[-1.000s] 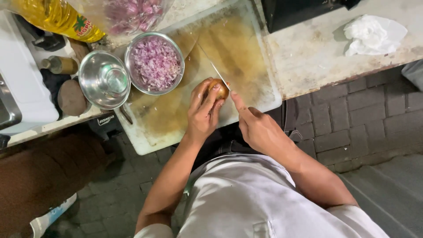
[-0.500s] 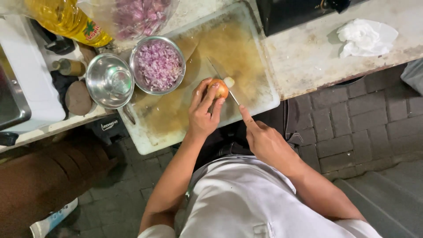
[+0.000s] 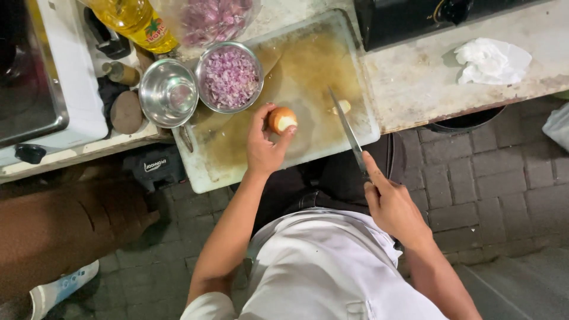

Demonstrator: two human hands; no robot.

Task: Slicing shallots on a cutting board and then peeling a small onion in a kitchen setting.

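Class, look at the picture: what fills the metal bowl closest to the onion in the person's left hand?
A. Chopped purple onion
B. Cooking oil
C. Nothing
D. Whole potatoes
A: the metal bowl just above the left hand and its onion is heaped with finely chopped purple pieces.

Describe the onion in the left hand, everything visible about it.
The onion is small and roundish, with brownish-orange papery skin. One end is cut off, baring a pale flat face turned toward the knife. The left hand holds it just above the stained cutting board, fingers behind, thumb under. The blade is clear of it.
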